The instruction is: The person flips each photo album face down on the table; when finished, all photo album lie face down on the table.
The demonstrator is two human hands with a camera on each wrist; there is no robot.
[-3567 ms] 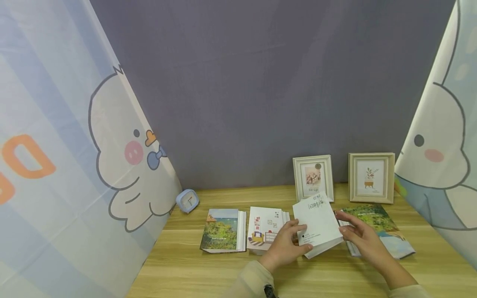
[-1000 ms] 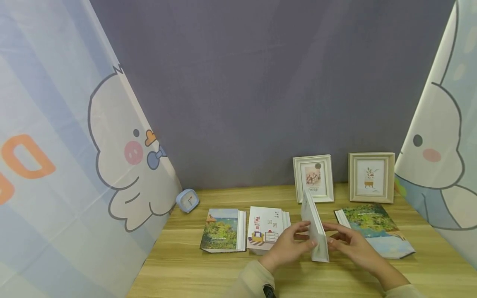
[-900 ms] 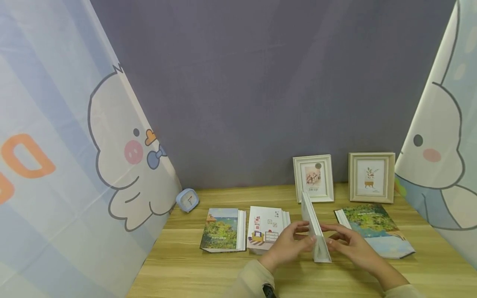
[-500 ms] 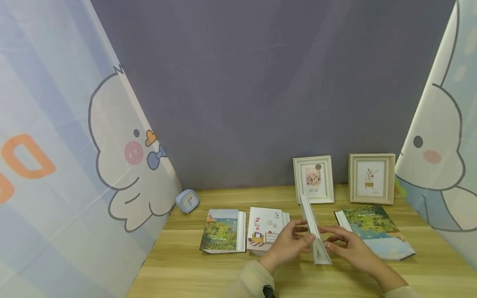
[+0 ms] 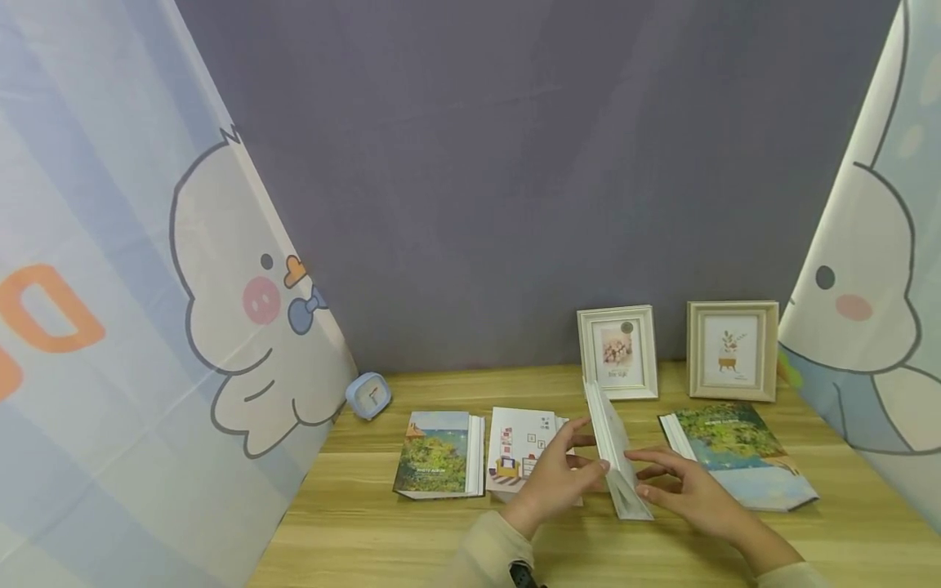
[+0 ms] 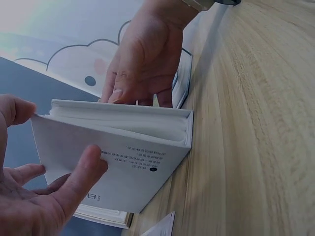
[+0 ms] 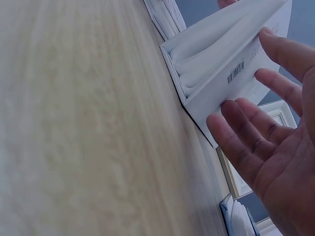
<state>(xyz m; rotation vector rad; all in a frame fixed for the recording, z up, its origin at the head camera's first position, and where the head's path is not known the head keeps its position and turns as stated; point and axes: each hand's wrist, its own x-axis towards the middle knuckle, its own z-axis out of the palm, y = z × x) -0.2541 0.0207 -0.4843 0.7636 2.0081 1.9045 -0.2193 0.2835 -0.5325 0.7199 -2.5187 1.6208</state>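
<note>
A white photo album [image 5: 612,449] stands edge-on between my hands, its spine down at the table and its top leaning left. Loose page edges [image 6: 118,122] show between its parted covers in the left wrist view. My left hand [image 5: 550,487] holds the left cover, thumb at the near edge and fingertips against the outside. From the other side my right hand [image 5: 691,494] touches the back cover with spread, fairly straight fingers [image 7: 236,145], just below a printed barcode [image 7: 236,72].
To the left lie a white album with a room drawing [image 5: 515,449] and a landscape-covered album [image 5: 434,453]. Another landscape album [image 5: 742,453] lies right. Behind stand two picture frames [image 5: 619,353], and a blue clock [image 5: 368,395] sits far left on the wooden table [image 5: 382,543].
Since the first frame, the white album has turned from showing its cover to standing edge-on. Lately its top has tipped left, and my left hand has shifted slightly left with it.
</note>
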